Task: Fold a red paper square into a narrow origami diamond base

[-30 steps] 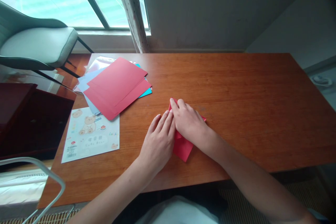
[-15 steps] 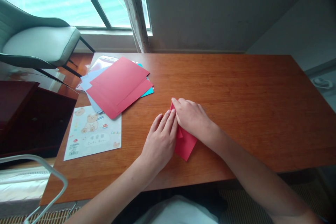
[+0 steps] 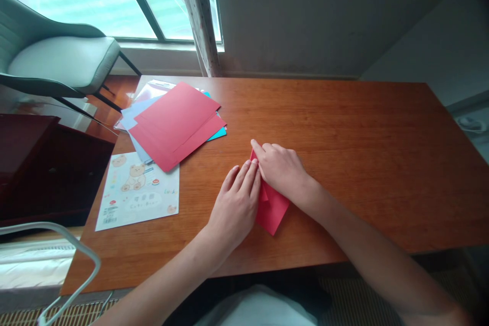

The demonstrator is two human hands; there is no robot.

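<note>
The left hand lies palm down, its fingers extended side by side with slight gaps, their tips resting on the folded red paper. The right hand crosses the upper part of the same paper, index finger extended toward its far tip and the other fingers bent; whether the thumb pinches the paper from below cannot be told, as the hand covers it. The fingertips of both hands meet near the far end. The paper lies on the wooden surface, close to the near edge, with a narrow point showing beyond the left fingertips and a wider flap exposed between the wrists. The piece is judged to be light and thin, stiff along its creases and flexible across single layers; it may slide on the smooth surface unless held down, and its tip and corners may bend or tear. Hold it flat with the finger pads over the layered middle, or grip it at a folded edge rather than at a loose corner. To the left, well apart, a pair of overlapping red sheets tops pale blue sheets and a clear plastic wrapper. A bear-printed sheet lies nearer, partly beneath the pile.
</note>
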